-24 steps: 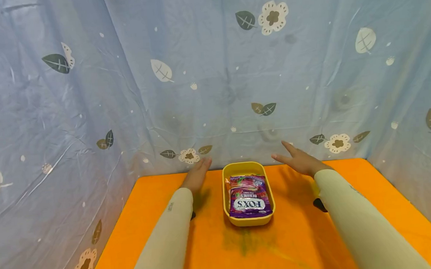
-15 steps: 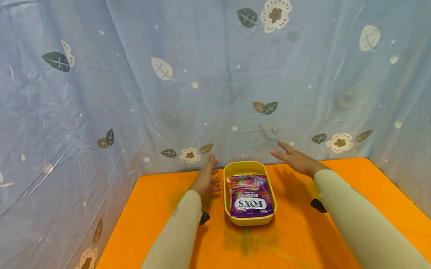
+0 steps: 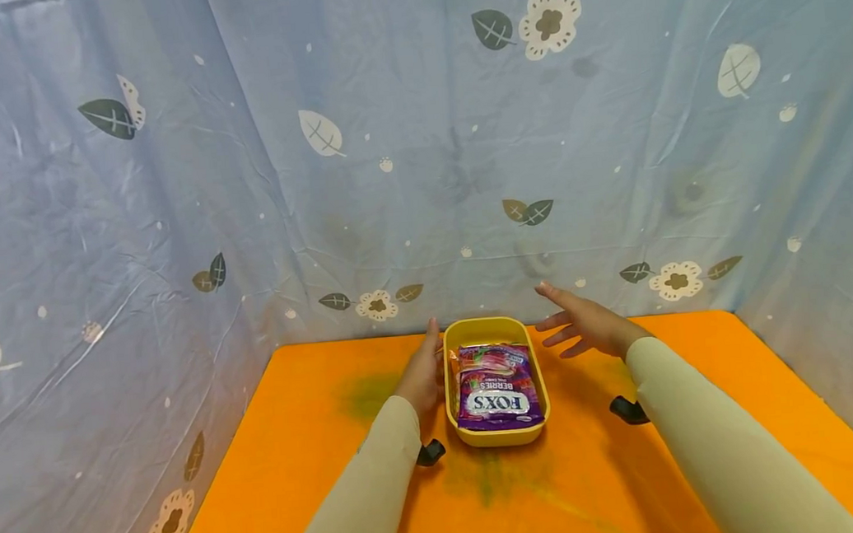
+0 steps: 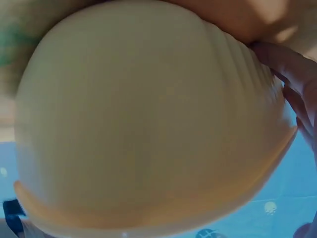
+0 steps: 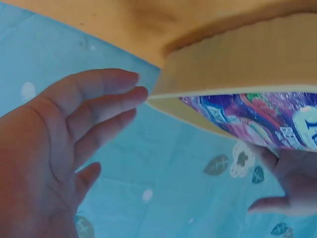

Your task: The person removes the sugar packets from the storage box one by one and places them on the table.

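A yellow rectangular plastic container stands on the orange table surface. Inside lies a purple FOX'S Berries candy bag, its print upside down from the head view. My left hand is against the container's left side, thumb up. In the left wrist view its fingers reach the ribbed wall, lying along it rather than curled round it. My right hand hovers to the right of the container with fingers spread. The right wrist view shows a small gap between its fingertips and the container, and nothing in the hand.
A blue curtain printed with leaves and flowers hangs behind the table and along both sides. The container sits near the table's back edge. Black straps hang at the wrists, over the orange surface.
My left hand has moved right, from apart to the container's left side. My right hand has turned, its fingers now spread toward the container. The container and candy bag stay in place.
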Demonstrator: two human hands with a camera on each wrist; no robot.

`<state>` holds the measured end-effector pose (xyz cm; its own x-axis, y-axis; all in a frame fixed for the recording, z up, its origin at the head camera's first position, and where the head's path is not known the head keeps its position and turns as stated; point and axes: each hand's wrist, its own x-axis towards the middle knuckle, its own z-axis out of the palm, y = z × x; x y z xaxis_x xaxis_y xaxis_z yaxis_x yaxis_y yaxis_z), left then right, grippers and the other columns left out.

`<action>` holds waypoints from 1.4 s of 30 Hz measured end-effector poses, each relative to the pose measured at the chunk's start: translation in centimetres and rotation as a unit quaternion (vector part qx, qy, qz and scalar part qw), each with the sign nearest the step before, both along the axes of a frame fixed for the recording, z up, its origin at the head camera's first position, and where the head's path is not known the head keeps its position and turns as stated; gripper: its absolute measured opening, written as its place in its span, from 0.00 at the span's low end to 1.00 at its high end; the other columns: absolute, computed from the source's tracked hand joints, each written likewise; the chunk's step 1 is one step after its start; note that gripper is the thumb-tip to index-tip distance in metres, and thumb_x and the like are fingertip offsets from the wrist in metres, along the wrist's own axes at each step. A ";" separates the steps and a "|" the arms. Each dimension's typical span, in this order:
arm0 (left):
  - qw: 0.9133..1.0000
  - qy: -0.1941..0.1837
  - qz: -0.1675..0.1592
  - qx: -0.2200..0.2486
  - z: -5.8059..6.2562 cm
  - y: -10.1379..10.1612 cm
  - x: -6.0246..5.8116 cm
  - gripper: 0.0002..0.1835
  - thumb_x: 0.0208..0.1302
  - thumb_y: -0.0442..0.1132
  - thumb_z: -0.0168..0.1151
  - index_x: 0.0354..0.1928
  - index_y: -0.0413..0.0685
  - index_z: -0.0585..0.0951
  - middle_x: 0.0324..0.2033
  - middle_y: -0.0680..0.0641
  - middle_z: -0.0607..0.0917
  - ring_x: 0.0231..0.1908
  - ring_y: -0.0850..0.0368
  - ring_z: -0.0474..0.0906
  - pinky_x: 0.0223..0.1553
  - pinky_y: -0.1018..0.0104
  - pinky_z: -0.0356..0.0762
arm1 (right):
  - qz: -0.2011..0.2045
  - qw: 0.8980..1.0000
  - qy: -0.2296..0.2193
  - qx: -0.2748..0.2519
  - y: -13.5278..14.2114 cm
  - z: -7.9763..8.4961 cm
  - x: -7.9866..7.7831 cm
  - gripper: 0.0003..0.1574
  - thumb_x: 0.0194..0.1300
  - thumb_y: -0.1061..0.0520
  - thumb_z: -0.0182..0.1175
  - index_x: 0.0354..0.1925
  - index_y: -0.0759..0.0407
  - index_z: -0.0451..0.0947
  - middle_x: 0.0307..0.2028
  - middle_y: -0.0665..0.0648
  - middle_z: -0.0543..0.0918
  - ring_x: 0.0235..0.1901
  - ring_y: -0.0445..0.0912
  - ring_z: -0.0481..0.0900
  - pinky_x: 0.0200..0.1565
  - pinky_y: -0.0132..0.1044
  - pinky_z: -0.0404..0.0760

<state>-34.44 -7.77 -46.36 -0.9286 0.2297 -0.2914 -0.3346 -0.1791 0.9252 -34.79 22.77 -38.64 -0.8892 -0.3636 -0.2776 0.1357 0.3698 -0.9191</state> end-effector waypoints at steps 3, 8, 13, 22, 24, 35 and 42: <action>1.000 -0.008 0.008 0.015 -0.5 -0.1 0.0 0.54 0.46 0.79 0.54 0.71 0.53 0.63 0.59 0.43 0.74 0.50 0.46 0.77 0.48 0.48 0.76 | 0.006 0.999 -0.018 -0.042 -0.1 -0.1 0.0 0.50 0.59 0.18 0.38 0.74 0.30 0.45 0.63 0.68 0.68 0.57 0.67 0.69 0.51 0.62 0.72; 1.000 -0.001 -0.010 -0.007 -1.0 -0.3 0.1 0.40 0.59 0.67 0.58 0.65 0.48 0.70 0.52 0.41 0.78 0.47 0.45 0.79 0.43 0.49 0.79 | 0.026 0.995 -0.040 -0.087 -0.4 -0.1 0.0 0.47 0.62 0.20 0.37 0.74 0.32 0.46 0.64 0.71 0.65 0.57 0.70 0.69 0.49 0.63 0.73; 0.999 0.007 -0.020 -0.049 -1.5 -0.3 0.1 0.29 0.69 0.50 0.54 0.69 0.49 0.65 0.53 0.43 0.77 0.47 0.47 0.79 0.40 0.50 0.80 | 0.036 0.994 -0.055 -0.089 -1.0 0.2 0.2 0.45 0.64 0.22 0.37 0.74 0.33 0.46 0.64 0.72 0.64 0.55 0.70 0.70 0.46 0.62 0.75; 0.997 0.014 -0.008 -0.079 -2.3 -0.5 0.0 0.28 0.70 0.44 0.53 0.72 0.57 0.64 0.55 0.45 0.77 0.46 0.49 0.79 0.39 0.54 0.81 | 0.045 0.995 -0.083 -0.044 -2.8 1.3 1.0 0.51 0.61 0.20 0.42 0.75 0.36 0.45 0.65 0.73 0.62 0.56 0.70 0.70 0.45 0.60 0.77; 0.997 0.017 -0.008 -0.081 -2.4 -0.6 0.1 0.28 0.70 0.45 0.53 0.71 0.57 0.64 0.54 0.45 0.77 0.45 0.49 0.79 0.39 0.54 0.81 | 0.040 0.995 -0.084 -0.028 -3.5 1.5 1.3 0.53 0.59 0.20 0.44 0.75 0.38 0.45 0.65 0.74 0.61 0.55 0.70 0.70 0.44 0.60 0.77; 0.997 0.012 -0.013 -0.078 -2.3 -0.7 0.3 0.29 0.70 0.45 0.54 0.71 0.59 0.64 0.52 0.45 0.79 0.43 0.49 0.81 0.38 0.54 0.81 | 0.001 0.994 -0.107 0.024 -7.0 1.6 2.5 0.65 0.50 0.16 0.49 0.75 0.43 0.42 0.67 0.74 0.53 0.56 0.79 0.62 0.39 0.63 0.78; 0.996 0.004 -0.013 -0.091 -1.9 -0.8 0.3 0.27 0.71 0.44 0.52 0.71 0.60 0.65 0.54 0.44 0.77 0.44 0.49 0.80 0.38 0.54 0.81 | 0.006 0.993 -0.114 0.001 -8.6 0.6 3.1 0.60 0.53 0.17 0.48 0.73 0.44 0.47 0.69 0.66 0.53 0.63 0.73 0.56 0.46 0.70 0.70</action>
